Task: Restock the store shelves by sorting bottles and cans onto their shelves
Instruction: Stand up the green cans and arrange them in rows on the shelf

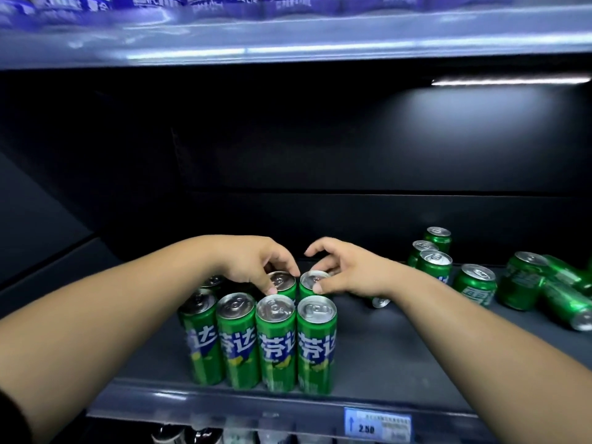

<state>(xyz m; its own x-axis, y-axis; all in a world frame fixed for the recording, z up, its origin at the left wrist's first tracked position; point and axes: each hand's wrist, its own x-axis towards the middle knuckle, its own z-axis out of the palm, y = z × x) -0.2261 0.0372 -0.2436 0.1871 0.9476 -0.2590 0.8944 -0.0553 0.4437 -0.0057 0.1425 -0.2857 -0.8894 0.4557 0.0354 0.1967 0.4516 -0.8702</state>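
Cans (276,341) stand upright, slim, green, silver-topped.

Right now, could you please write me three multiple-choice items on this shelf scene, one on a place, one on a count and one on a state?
1. Where is the price tag?
A. on the shelf's front rail, to the right
B. on the back wall
C. on a can top

2. How many tall green cans form the front row?
A. two
B. four
C. seven

3. How do the short green cans at the far right lie?
A. all stacked in a tower
B. some upright, some tipped on their sides
C. all crushed flat

Answers:
1 A, the tag sits on the rail below the shelf.
2 B, four tops show side by side in front of the left hand and right hand.
3 B, a few stand while others lie tipped over.
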